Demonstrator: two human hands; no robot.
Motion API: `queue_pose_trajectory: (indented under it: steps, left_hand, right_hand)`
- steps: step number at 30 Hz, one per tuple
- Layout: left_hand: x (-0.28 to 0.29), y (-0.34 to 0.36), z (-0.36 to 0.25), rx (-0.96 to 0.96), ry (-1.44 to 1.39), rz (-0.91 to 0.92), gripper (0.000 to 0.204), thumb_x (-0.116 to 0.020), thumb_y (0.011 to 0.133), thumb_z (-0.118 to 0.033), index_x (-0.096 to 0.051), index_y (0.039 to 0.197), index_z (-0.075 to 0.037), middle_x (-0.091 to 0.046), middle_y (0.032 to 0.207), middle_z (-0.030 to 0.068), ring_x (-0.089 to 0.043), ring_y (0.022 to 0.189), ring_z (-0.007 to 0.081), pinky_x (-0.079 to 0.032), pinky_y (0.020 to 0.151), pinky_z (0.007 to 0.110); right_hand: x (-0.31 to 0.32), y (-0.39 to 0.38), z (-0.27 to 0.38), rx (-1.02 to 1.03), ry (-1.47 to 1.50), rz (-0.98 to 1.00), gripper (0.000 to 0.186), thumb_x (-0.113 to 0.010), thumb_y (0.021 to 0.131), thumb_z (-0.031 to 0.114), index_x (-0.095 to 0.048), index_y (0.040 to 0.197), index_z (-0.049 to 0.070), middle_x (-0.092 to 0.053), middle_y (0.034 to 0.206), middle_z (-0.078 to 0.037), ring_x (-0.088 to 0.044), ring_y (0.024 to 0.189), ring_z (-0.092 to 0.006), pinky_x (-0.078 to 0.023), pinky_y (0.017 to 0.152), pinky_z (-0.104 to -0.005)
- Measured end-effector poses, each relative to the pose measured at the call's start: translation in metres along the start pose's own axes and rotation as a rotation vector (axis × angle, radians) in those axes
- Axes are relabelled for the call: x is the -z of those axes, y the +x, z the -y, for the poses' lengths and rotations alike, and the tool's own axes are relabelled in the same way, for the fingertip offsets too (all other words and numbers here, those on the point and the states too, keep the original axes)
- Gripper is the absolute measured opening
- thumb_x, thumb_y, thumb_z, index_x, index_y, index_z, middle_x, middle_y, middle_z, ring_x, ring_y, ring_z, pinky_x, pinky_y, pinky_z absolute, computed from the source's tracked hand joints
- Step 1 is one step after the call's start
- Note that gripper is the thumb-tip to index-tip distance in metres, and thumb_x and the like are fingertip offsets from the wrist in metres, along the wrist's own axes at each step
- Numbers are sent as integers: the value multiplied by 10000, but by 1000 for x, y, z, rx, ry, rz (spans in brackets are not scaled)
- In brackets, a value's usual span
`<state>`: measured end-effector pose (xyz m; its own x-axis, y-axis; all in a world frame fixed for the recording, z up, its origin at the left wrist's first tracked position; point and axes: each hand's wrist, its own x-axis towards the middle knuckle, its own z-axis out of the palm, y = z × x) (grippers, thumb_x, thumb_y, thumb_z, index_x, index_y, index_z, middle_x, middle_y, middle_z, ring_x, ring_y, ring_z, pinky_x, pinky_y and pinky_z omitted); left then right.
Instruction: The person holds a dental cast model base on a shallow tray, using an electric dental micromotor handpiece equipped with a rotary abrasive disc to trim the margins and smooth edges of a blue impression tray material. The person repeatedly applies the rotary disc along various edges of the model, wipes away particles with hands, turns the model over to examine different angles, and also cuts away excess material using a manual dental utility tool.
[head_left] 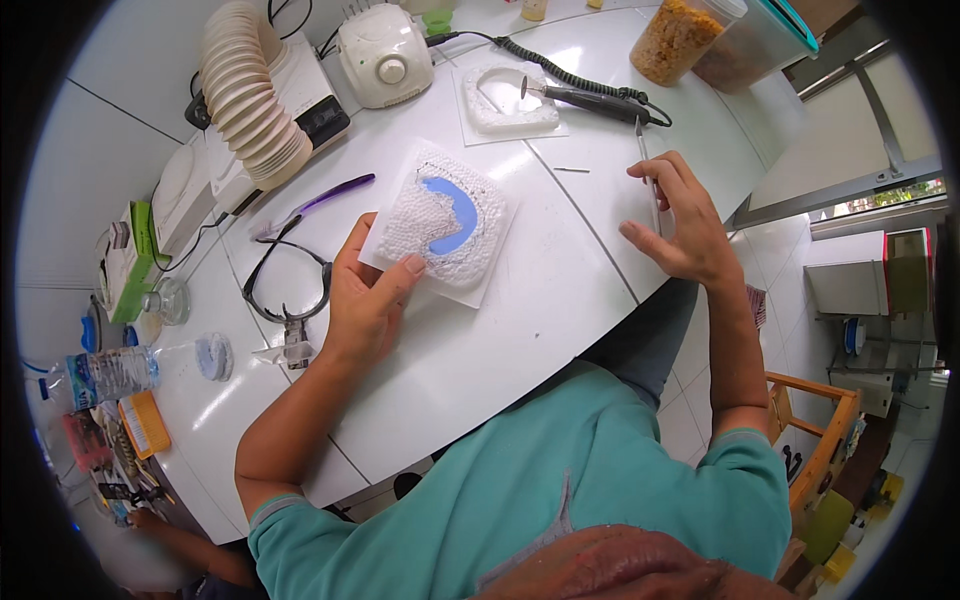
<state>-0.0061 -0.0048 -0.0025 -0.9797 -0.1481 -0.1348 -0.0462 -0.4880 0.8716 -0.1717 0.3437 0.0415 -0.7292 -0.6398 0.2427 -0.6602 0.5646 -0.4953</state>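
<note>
We look down past a teal shirt (520, 460) onto a white table (480, 370). Our left hand (365, 295) grips a white block (410, 225) by its near left edge, thumb on top and fingers underneath. The block is a squarish flat base carrying a rough, pebbled white mass, with a blue curved strip (462, 220) set in its surface. It is in front of us, left of centre, its patterned face turned up; holding it by the edge seems to leave the blue curve uncovered to our view.

Our right hand (675, 215) is well apart from the block, near the table's right edge, thumb and fingers spread from each other. A slender metal tool (641, 137) runs beneath the fingers; we cannot tell whether they touch it, but they do not close around it.

Beyond, a second white piece (510, 123) with a curved hollow sits on a flat base. A dark rotary handpiece (598, 102) has its disc end over that piece, perhaps to prop it. Its coiled cord (570, 75) leads to a white control box (385, 55), probably put back there to spare working room. A purple toothbrush (335, 191) and dark-framed glasses (252, 290) lie to the left.
</note>
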Motion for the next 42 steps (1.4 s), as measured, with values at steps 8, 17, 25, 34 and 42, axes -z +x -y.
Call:
queue_pose_trajectory:
  steps: [8, 17, 25, 34, 42]
  left_hand:
    - [3, 6, 4, -79, 55, 52, 711, -835, 862, -8, -496, 1486, -30, -658, 1395, 123, -616, 1359, 240, -462, 1205, 431]
    - [-2, 5, 10, -148, 154, 21, 716, -782, 917, 18, -450, 1545, -66, -605, 1470, 117, -594, 1400, 239, -458, 1218, 431]
    - [0, 16, -5, -123, 226, -4, 693, -707, 1048, -45, -375, 1656, -19, -597, 1498, 155, -646, 1346, 217, -519, 1165, 377]
    - [5, 12, -1, -133, 228, -86, 521, -707, 1075, -52, -473, 1523, 74, -665, 1371, 157, -710, 1197, 161, -573, 1076, 316]
    - [7, 15, 4, -140, 206, -69, 399, -720, 1071, -62, -484, 1374, 49, -658, 1332, 172, -725, 1164, 174, -589, 1055, 323]
  right_hand:
    - [-26, 8, -40, 104, -110, -131, 289, -631, 914, -143, -705, 1146, 13, -664, 1135, -170, -688, 1015, -354, -569, 888, -437]
    - [-39, 23, -47, 128, -191, -325, 284, -729, 876, -124, -738, 1116, 27, -743, 1044, -140, -707, 996, -355, -587, 883, -431]
    - [-24, 81, -35, 226, -252, -454, 284, -809, 909, 12, -761, 1187, 35, -757, 1089, -137, -714, 1069, -343, -556, 980, -434]
    - [-42, 123, -39, -3, -194, -87, 343, -810, 952, 94, -788, 1294, 84, -741, 1157, -140, -658, 1170, -321, -518, 1043, -427]
    - [-38, 107, -24, 194, -141, -394, 330, -730, 1016, 77, -770, 1343, 96, -715, 1080, -149, -697, 940, -289, -566, 821, -398]
